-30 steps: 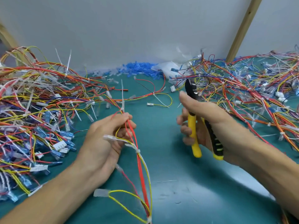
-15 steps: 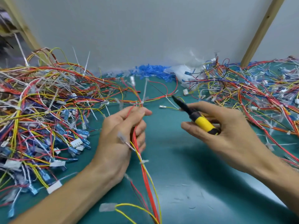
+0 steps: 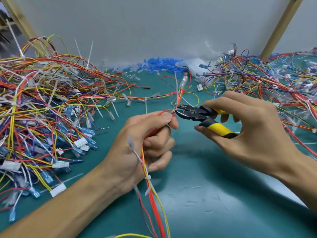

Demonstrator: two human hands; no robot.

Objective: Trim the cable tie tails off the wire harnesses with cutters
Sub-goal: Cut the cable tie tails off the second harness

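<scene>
My left hand [image 3: 145, 145] grips a wire harness [image 3: 152, 200] of red and yellow wires that hangs down toward me. Thumb and forefinger pinch it just below a white cable tie [image 3: 173, 111]. The tie's thin tail [image 3: 176, 86] sticks straight up. My right hand [image 3: 248, 133] holds the cutters [image 3: 193, 114], which have black jaws and yellow-and-black handles. The jaws point left and sit at the base of that tail, right beside my left fingertips. A second tie [image 3: 148, 179] with a short tail wraps the harness lower down.
A big tangle of harnesses [image 3: 39, 107] with long tie tails fills the left of the teal mat [image 3: 214, 194]. Another pile [image 3: 274, 83] covers the right. Blue sleeves [image 3: 159, 65] lie against the back wall. Wooden posts [image 3: 277, 30] stand at both back corners.
My right hand swung the cutters from upright to pointing left and brought the jaws to the tie at my left fingertips. My left hand raised the harness slightly.
</scene>
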